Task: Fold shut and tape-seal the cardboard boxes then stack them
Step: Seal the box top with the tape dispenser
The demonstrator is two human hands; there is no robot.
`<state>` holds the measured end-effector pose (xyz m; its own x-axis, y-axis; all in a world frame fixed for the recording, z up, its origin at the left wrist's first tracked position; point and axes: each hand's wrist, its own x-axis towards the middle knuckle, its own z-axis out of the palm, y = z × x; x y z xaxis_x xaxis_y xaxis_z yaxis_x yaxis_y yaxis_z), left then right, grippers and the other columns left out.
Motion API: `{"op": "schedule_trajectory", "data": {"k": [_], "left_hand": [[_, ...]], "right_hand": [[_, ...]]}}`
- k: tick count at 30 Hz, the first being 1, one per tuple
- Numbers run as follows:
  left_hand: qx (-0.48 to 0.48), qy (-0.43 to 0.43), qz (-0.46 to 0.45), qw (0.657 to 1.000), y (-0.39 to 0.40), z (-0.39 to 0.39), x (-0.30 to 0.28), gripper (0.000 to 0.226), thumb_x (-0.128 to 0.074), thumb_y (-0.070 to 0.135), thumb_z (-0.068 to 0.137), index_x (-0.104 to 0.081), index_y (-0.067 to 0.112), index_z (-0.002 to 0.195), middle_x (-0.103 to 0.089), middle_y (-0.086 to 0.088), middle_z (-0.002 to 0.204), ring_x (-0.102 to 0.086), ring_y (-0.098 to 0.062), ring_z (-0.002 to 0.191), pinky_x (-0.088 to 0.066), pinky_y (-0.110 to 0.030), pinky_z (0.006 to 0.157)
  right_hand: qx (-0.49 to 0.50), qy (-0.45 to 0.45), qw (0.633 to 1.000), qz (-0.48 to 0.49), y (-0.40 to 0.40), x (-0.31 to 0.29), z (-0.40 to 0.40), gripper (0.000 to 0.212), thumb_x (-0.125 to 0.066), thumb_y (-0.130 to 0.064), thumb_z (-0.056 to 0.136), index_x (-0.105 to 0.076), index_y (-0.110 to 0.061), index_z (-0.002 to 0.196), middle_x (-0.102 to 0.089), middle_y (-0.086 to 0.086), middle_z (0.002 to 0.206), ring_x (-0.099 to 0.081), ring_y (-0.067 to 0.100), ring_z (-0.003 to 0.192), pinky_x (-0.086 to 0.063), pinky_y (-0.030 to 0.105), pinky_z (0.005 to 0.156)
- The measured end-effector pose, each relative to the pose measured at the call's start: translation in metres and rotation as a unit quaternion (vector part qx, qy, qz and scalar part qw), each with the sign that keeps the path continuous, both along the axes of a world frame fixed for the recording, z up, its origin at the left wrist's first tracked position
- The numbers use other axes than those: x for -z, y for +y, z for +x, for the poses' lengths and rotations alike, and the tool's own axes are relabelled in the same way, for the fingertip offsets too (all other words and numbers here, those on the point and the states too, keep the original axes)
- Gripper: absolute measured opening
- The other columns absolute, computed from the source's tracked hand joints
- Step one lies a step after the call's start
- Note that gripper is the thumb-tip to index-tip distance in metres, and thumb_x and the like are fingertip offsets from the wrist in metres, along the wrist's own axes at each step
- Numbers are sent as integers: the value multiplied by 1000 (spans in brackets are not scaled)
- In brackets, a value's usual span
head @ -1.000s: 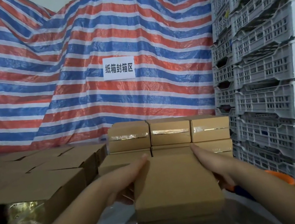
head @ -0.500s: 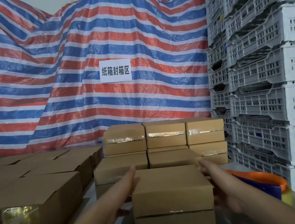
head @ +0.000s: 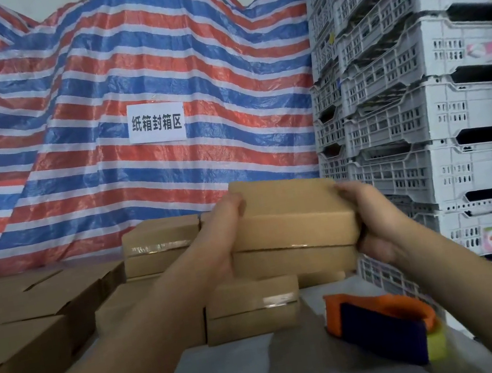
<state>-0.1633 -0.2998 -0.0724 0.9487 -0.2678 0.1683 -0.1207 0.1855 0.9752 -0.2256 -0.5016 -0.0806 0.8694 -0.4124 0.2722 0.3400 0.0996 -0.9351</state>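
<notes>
Holding one sealed box aloft, left hand and right hand clamp its ends, fingers curled round it, long axis running 9 to 3 o'clock. The stack lies at 12 o'clock, both hands equally near (at least three stacked boxes visible; one tape dispenser).

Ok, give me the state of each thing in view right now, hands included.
Held box: closed, taped, lifted above the stack.
Left hand: grips its left end.
Right hand: grips its right end.
Front stacked box: closed, taped.
Tape dispenser: idle on the table.
</notes>
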Motion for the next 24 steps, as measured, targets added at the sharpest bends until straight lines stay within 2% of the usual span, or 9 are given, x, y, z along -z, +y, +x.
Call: {"op": "schedule_trajectory", "data": {"k": [2, 4, 5, 9, 13, 16, 18, 21, 24], "left_hand": [[43, -1, 0, 999, -27, 14, -11, 23, -55, 40, 91, -58, 22, 105, -71, -7, 93, -66, -25, 88, -56, -34, 65], [67, -8, 16, 998, -55, 30, -13, 19, -51, 38, 95, -59, 21, 97, -74, -4, 76, -66, -22, 81, -55, -32, 64], [68, -17, 35, 997, -69, 38, -12, 19, -48, 36, 96, -58, 20, 93, -73, -4, 75, -65, -20, 79, -54, -30, 65], [46, -80, 208, 974, -119, 69, 1, 23, -37, 33, 102, -53, 23, 89, -60, -1, 88, -57, -12, 79, -42, -24, 58], [53, -120, 363, 922, -151, 104, 22, 29, -39, 38, 99, -56, 16, 106, -58, -3, 103, -55, -18, 99, -41, -33, 84], [78, -109, 428, 894, -155, 120, 38, 34, -41, 48, 97, -56, 22, 112, -56, -1, 102, -54, -17, 97, -40, -35, 89], [88, -104, 472, 871, -153, 123, 44, 44, -39, 51, 96, -55, 21, 123, -57, -5, 117, -55, -22, 107, -42, -39, 98], [94, -146, 568, 805, -154, 120, 46, 49, -31, 42, 103, -45, 14, 141, -43, -13, 146, -45, -26, 125, -34, -38, 104], [123, -155, 622, 757, -158, 115, 50, 38, -25, 19, 107, -50, 4, 131, -45, -19, 144, -48, -26, 116, -36, -34, 97]], "right_hand": [[10, 0, 1000, -8, -27, -14, 13, 29, -47, -34, 97, -71, -19, 88, -74, 1, 69, -69, 14, 53, -52, 22, 46], [19, 14, 1000, -18, -56, -16, 27, 29, -47, -35, 96, -71, -20, 91, -74, 1, 69, -68, 15, 52, -53, 23, 48], [27, 25, 999, -21, -70, -15, 34, 28, -47, -35, 97, -70, -20, 93, -73, 2, 68, -68, 15, 52, -53, 24, 49], [69, 62, 995, -25, -128, 4, 63, 25, -46, -32, 99, -66, -15, 97, -71, 5, 61, -68, 21, 54, -51, 31, 57], [80, 109, 990, -32, -170, 34, 86, 28, -50, -34, 98, -66, -12, 100, -71, 10, 64, -65, 27, 66, -51, 35, 64], [60, 155, 986, -17, -186, 56, 104, 28, -48, -33, 99, -65, -10, 102, -71, 13, 66, -66, 28, 62, -52, 35, 62], [43, 175, 984, -7, -193, 70, 112, 29, -49, -34, 99, -64, -10, 103, -71, 15, 68, -69, 28, 58, -54, 34, 59], [21, 191, 981, 4, -197, 90, 121, 31, -51, -33, 98, -66, -8, 105, -72, 18, 74, -70, 30, 62, -56, 37, 62], [-3, 208, 978, 13, -193, 107, 128, 30, -49, -31, 99, -66, -7, 103, -73, 18, 76, -71, 28, 60, -57, 32, 55]]}}
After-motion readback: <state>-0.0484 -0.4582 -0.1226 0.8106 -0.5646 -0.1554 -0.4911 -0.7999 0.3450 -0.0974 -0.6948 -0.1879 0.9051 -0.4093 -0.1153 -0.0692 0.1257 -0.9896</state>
